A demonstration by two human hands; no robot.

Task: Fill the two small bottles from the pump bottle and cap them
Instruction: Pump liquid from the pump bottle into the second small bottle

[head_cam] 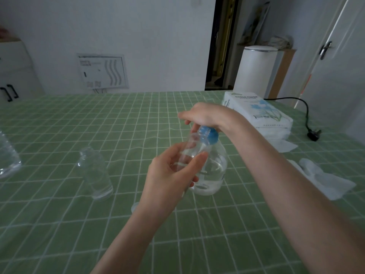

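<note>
At table centre: pump bottle (214, 171), clear, upright, liquid inside, blue head (210, 135).
Right hand (203, 115): resting on top of the blue head, fingers curled down over it.
Left hand (169, 175): fingers and thumb wrapped round a small bottle (189, 146), its mouth tilted up against the blue head.
Second small bottle (94, 173): upright on the table (59, 234), left of both hands.
Right side: tissue pack (260, 113), crumpled tissue (325, 178).

A home room: a green checked tablecloth (79, 119), a tissue pack (258, 113), a white cabinet (13, 72) and a door (339, 56).
</note>
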